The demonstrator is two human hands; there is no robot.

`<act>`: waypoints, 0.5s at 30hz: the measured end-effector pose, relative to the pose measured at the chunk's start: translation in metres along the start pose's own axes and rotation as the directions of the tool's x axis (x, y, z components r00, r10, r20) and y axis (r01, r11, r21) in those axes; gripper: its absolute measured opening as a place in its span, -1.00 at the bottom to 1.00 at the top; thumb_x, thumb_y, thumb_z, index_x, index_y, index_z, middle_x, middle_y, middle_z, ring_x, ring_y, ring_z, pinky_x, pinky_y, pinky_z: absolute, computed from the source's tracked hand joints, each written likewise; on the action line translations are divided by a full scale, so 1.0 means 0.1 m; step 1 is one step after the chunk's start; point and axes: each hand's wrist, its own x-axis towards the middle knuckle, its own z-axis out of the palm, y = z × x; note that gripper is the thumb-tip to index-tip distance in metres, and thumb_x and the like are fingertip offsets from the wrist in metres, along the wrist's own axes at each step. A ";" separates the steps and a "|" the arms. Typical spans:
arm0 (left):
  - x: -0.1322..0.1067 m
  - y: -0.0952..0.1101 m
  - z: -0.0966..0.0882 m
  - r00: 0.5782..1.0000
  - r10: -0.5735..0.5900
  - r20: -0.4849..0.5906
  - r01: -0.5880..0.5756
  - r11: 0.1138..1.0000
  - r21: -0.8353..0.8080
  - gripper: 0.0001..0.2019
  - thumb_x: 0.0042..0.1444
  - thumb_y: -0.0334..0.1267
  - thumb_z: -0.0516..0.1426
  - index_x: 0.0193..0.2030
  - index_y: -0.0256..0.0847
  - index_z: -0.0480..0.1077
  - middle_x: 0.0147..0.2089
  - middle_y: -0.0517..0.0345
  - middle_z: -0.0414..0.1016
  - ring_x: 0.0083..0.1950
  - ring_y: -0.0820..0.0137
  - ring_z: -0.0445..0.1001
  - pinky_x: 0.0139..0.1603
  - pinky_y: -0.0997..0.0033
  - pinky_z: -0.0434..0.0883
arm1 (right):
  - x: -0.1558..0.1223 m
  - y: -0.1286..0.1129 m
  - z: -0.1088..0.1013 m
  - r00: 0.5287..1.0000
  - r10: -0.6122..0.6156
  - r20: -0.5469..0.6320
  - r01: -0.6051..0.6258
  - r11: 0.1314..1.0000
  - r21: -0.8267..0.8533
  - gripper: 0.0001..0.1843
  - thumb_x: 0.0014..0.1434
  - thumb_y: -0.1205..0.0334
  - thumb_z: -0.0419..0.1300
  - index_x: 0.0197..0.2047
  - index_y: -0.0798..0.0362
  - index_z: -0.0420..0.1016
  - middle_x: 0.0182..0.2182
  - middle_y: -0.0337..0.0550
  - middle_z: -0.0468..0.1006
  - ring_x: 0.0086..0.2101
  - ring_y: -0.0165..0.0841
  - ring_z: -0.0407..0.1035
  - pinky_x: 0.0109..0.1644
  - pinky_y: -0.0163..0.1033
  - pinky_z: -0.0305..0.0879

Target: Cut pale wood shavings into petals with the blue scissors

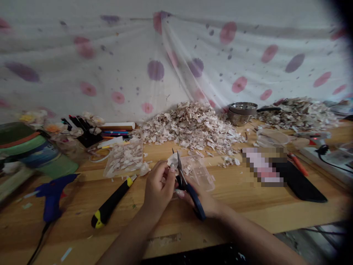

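My left hand (159, 187) pinches a small pale husk piece (173, 161) above the wooden table (242, 202). My right hand (201, 200) is closed around blue-handled scissors (190, 189), whose blades point up and sit against that piece. Just behind both hands lies a clear plastic tray (200, 171) with a few pale flakes in it. A second clear tray (125, 158) full of flakes lies to the left.
A large heap of pale flakes (193, 127) lies at the back, another heap (299, 112) at the right. A black-and-yellow utility knife (111, 202), a blue glue gun (52, 198), metal bowls (241, 112), pens (114, 133) and a black case (299, 182) surround the work spot.
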 end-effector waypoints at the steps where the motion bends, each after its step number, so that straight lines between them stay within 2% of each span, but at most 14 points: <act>1: 0.00 0.00 0.00 1.000 0.009 0.006 -0.009 1.000 0.000 -0.84 0.21 -0.25 0.04 -0.40 -0.18 0.30 -0.45 0.26 0.30 -0.44 0.48 0.36 -0.41 0.54 0.30 | 0.00 0.00 0.00 1.000 -0.003 0.002 0.003 1.000 0.002 -0.46 0.21 -0.19 0.04 0.04 0.07 0.26 -0.20 -0.05 0.41 -0.06 -0.16 0.29 0.07 -0.02 0.27; 9: -0.01 0.00 0.03 0.994 -0.104 0.035 0.108 0.986 -0.129 -0.79 0.20 -0.18 0.04 -0.43 -0.18 0.28 -0.50 0.28 0.29 -0.53 0.50 0.35 -0.54 0.56 0.29 | -0.01 -0.01 -0.02 1.000 0.012 0.020 -0.013 0.999 0.045 -0.53 0.20 -0.18 0.06 -0.09 0.08 0.28 -0.20 -0.05 0.38 -0.11 -0.21 0.27 0.02 -0.06 0.28; 15: 0.01 -0.04 -0.04 0.999 -0.022 0.025 0.022 1.000 -0.013 -0.78 0.20 -0.18 0.04 -0.45 -0.19 0.30 -0.48 0.23 0.30 -0.43 0.44 0.34 -0.41 0.50 0.29 | 0.00 -0.08 -0.08 0.997 0.051 0.061 -0.055 0.996 0.068 -0.53 0.19 -0.22 0.05 -0.19 0.06 0.24 -0.34 -0.17 0.28 -0.30 -0.33 0.21 -0.14 -0.15 0.26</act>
